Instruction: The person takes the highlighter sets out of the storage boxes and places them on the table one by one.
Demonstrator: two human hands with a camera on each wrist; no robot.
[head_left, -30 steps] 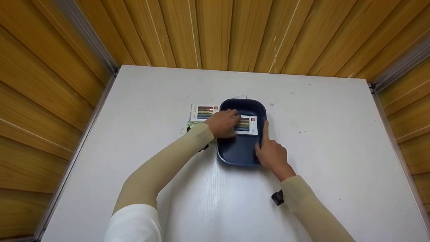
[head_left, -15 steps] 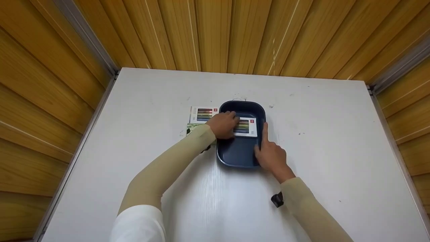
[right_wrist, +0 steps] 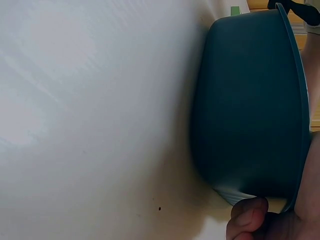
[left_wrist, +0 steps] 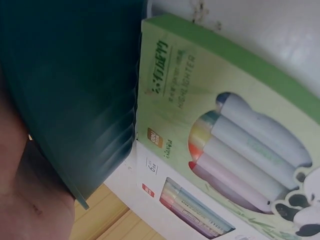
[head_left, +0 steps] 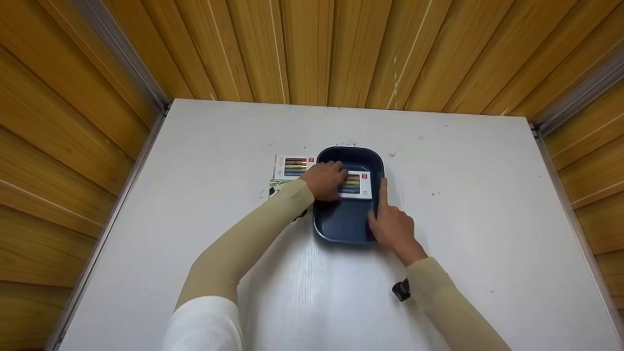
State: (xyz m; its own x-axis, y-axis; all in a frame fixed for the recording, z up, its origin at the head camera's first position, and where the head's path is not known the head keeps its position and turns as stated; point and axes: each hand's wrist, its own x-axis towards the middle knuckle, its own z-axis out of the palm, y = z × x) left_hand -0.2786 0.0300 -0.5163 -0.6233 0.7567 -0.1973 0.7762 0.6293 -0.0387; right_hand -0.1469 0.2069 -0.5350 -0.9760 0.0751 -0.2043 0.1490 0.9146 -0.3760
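Observation:
My left hand (head_left: pixel 324 181) reaches into a dark blue plastic bin (head_left: pixel 343 226) and holds a white box of coloured pens (head_left: pixel 364 186) that lies across it. The fingers are at the box's far side and the thumb at its near side, partly covering its left end. My right hand (head_left: pixel 394 226) grips the bin's right rim, index finger straight along the side, thumb over the edge. In the right wrist view curled fingers (right_wrist: pixel 247 217) show under the rim. Left of the bin, in the left wrist view, stand a green highlighter box (left_wrist: pixel 165 75) and another white pen box (left_wrist: pixel 150 167).
A white table (head_left: pixel 468 219) with small dark marks carries everything. Wood-look panels (head_left: pixel 312 53) enclose its back and sides. The left forearm hides part of the green box in the head view.
The left hand shifts very slightly within the bin, then stays on the white box. The right hand keeps its place on the rim. The head view drifts a little.

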